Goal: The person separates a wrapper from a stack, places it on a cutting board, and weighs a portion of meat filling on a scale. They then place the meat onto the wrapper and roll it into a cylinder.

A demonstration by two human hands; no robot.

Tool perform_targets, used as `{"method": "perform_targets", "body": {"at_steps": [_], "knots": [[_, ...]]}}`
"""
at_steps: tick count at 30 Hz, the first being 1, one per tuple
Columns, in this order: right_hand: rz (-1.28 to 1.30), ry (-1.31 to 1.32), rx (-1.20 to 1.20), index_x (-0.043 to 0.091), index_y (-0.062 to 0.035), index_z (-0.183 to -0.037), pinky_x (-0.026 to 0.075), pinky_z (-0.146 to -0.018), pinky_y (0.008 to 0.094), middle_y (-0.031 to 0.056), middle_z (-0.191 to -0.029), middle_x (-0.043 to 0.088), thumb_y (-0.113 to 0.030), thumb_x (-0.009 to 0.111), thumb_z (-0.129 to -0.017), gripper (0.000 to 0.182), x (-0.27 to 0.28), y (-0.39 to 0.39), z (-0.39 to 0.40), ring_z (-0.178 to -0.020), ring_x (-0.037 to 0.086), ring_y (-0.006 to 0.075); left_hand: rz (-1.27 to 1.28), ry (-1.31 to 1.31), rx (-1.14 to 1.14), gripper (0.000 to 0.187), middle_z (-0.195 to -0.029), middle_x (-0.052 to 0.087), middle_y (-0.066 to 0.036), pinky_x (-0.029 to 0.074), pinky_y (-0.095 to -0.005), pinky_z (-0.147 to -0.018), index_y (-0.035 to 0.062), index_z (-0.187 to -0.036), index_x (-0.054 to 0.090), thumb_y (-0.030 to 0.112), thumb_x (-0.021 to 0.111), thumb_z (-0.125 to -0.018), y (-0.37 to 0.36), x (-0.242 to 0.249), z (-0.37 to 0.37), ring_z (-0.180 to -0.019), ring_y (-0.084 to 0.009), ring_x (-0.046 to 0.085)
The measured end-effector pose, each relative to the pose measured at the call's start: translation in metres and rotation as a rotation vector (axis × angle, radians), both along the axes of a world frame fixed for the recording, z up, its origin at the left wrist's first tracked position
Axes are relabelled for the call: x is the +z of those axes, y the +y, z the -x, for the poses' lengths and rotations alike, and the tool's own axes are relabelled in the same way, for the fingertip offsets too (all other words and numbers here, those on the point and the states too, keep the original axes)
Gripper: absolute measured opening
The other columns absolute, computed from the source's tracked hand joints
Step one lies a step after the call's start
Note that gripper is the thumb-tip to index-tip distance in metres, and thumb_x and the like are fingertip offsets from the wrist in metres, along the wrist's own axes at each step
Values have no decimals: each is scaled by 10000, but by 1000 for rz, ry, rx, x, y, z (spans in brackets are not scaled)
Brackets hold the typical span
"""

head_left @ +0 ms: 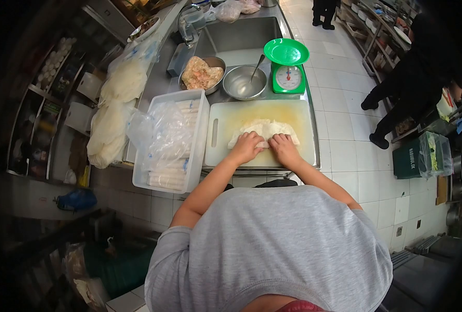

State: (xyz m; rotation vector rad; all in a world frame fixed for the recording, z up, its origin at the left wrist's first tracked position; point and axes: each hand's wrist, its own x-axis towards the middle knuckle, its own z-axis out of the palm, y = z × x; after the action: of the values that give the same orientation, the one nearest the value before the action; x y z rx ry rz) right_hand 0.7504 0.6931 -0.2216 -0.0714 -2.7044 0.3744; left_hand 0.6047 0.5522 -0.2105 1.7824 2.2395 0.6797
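A thin, pale spring roll wrapper (265,128) lies on a white cutting board (225,156) with a yellowish stain, its near edge folded over. My left hand (247,147) grips the folded edge with curled fingers. Close beside it, my right hand (284,148) has its fingers bent over the same edge. Whatever the fold encloses is hidden. Beyond the board stand a metal bowl (231,85) with a spoon (257,67) and a bowl of pinkish filling (200,74). To the left, finished rolls (167,179) lie in a plastic tub (202,122), partly under a clear bag (163,132).
A green kitchen scale (288,78) stands behind the board's right side, before the sink (241,31). Stacks of wrappers (109,127) lie left of the tub. At right are a person in dark clothes (407,78) and a green bin (406,160).
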Motion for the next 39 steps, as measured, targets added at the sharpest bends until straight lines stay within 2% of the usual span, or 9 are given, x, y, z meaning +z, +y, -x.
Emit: {"method": "perform_targets", "body": {"at_steps": [4,10,14,18,21,24,30,35,39], "knots": [[47,75,-40,555,-48,-934,392,-828,394,103,-923,517,-184,630,-758,235,20,12,-13,-929,507,272,-107,45,65,330,-1054,547,-95,403,-396,-867,80,-1032,616,245,709,-761,-13,5,6,-993,-293,508],[183,-105,-6,553,-40,-910,414,-811,392,118,-924,527,-185,709,-704,296,0,39,-21,-924,513,303,-147,45,75,318,-1021,552,-96,407,-401,-847,73,-984,628,258,722,-743,-36,-13,16,-980,-294,511],[160,-217,-8,576,-49,-904,429,-789,399,124,-907,542,-152,739,-659,312,25,35,-15,-895,525,321,-122,89,62,315,-991,556,-91,416,-394,-836,77,-975,627,254,726,-734,-28,13,8,-958,-290,517],[195,-95,122,578,-41,-842,441,-776,406,143,-889,541,-243,738,-675,307,9,13,13,-876,533,323,-108,111,-17,326,-982,556,-90,417,-396,-851,81,-969,629,274,731,-727,0,14,-10,-973,-294,520],[193,-89,63,574,-36,-838,440,-769,403,145,-888,541,-250,730,-681,308,1,5,16,-862,538,323,9,-8,-27,360,-1000,547,-97,412,-398,-858,77,-1002,609,262,738,-722,7,4,-7,-978,-311,512],[121,-96,39,566,-35,-844,435,-778,403,140,-878,550,-259,731,-688,319,4,10,8,-867,532,324,9,-35,-12,362,-1009,543,-101,407,-397,-867,81,-1004,603,266,738,-725,6,1,-8,-990,-310,504],[171,-184,-106,565,-52,-864,426,-794,401,126,-883,558,-227,750,-675,318,11,37,-21,-898,532,315,-64,46,158,315,-991,544,-81,403,-405,-839,94,-990,601,239,724,-738,-37,3,13,-953,-298,516],[251,-189,-83,568,-63,-867,413,-798,393,114,-873,560,-213,764,-657,324,10,39,-26,-900,534,299,-99,-6,105,307,-973,563,-88,392,-395,-852,86,-986,596,259,713,-761,-49,-3,22,-971,-289,516],[163,-133,-142,568,-70,-870,389,-803,396,108,-879,551,-222,766,-649,333,15,39,-40,-906,525,291,-130,-53,128,278,-945,581,-65,373,-376,-852,97,-971,610,267,702,-771,-48,1,22,-963,-257,530]]}}
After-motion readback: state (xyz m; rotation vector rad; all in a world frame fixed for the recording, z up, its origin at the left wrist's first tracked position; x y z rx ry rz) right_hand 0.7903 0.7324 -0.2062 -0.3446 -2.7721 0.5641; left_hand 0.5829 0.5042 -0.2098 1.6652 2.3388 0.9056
